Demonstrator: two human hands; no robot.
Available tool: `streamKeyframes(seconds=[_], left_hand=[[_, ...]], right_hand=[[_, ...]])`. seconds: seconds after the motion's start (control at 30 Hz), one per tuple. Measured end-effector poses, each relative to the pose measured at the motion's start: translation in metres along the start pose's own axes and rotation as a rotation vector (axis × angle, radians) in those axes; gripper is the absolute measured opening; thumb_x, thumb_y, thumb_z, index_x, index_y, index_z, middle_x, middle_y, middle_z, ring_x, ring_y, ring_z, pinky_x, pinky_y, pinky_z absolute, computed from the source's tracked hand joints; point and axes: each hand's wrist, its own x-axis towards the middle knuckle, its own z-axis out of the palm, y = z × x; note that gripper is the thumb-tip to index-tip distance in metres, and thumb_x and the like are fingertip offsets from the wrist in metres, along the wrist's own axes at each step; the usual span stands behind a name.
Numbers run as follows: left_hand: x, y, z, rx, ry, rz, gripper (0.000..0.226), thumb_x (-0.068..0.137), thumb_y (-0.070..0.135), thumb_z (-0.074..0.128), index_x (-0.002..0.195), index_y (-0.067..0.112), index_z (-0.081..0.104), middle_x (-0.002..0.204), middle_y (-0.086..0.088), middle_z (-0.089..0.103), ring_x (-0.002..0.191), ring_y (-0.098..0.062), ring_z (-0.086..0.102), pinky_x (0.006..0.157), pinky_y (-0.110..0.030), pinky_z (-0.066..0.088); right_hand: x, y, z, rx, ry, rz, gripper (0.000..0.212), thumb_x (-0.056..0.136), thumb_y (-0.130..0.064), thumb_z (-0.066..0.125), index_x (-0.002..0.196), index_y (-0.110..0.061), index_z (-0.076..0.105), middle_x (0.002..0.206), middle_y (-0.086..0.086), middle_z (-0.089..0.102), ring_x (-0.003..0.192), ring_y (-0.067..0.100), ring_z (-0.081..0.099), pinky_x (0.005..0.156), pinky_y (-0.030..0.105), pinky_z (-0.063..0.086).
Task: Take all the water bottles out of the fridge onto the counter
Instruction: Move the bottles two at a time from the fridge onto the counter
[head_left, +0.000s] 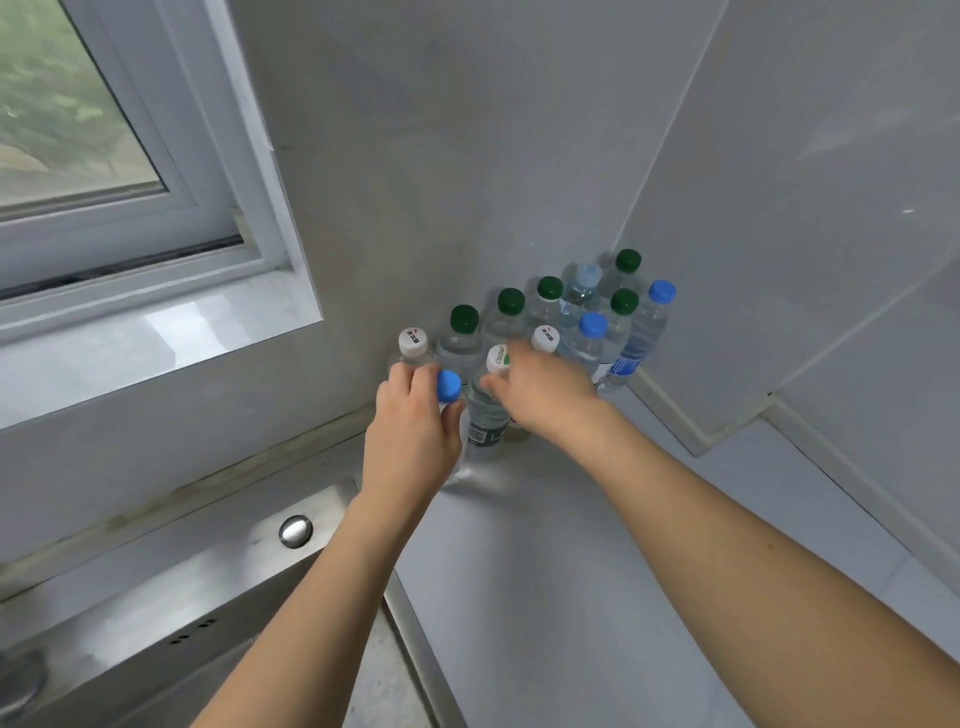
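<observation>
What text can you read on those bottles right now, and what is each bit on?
"Cestbon", partly hidden: white cap of the bottle the right hand holds.
Dark characters with a red mark, too blurred to read: white cap by the wall.
Same print, unreadable: white cap behind the right hand.
Blue label, dark label: too small.

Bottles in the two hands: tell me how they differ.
The left hand grips a bottle with a blue cap; the right hand touches one with a white cap. The blue-capped body is mostly hidden; the white-capped one shows a dark label. Both stand upright on the counter.
</observation>
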Motion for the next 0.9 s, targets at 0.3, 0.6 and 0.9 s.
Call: streamKeyframes(seconds=[0.3, 0.6, 0.9], left_hand=[[-0.006, 0.022, -0.016, 0.142, 0.099, 0.331, 0.038, 0.086, 0.011, 0.066, 0.122, 0.001, 0.058, 0.121, -0.015, 0.058, 0.109, -0.034, 0.052, 0.090, -0.043, 0.050], [-0.031, 0.106, 0.036, 0.060, -0.092, 0.584, 0.043, 0.090, 0.012, 0.063, 0.131, 0.000, 0.053, 0.134, -0.016, 0.055, 0.125, -0.035, 0.049, 0.104, -0.047, 0.044], [-0.096, 0.207, 0.101, 0.005, -0.373, 0.726, 0.045, 0.100, 0.022, 0.051, 0.142, 0.007, 0.044, 0.148, -0.009, 0.044, 0.138, -0.030, 0.037, 0.110, -0.038, 0.033]], right_hand=[[-0.071, 0.047, -0.001, 0.150, 0.133, 0.005, 0.046, 0.094, -0.044, 0.052, 0.129, -0.015, 0.044, 0.126, 0.005, 0.057, 0.107, 0.026, 0.058, 0.080, 0.039, 0.051], [-0.153, 0.134, -0.004, 0.185, 0.195, 0.197, 0.057, 0.093, -0.037, 0.056, 0.141, -0.011, 0.038, 0.142, 0.010, 0.044, 0.128, 0.028, 0.044, 0.102, 0.038, 0.040], [-0.259, 0.223, 0.007, 0.259, 0.241, 0.453, 0.058, 0.097, -0.036, 0.051, 0.147, -0.015, 0.030, 0.149, 0.005, 0.037, 0.131, 0.025, 0.041, 0.107, 0.035, 0.037]])
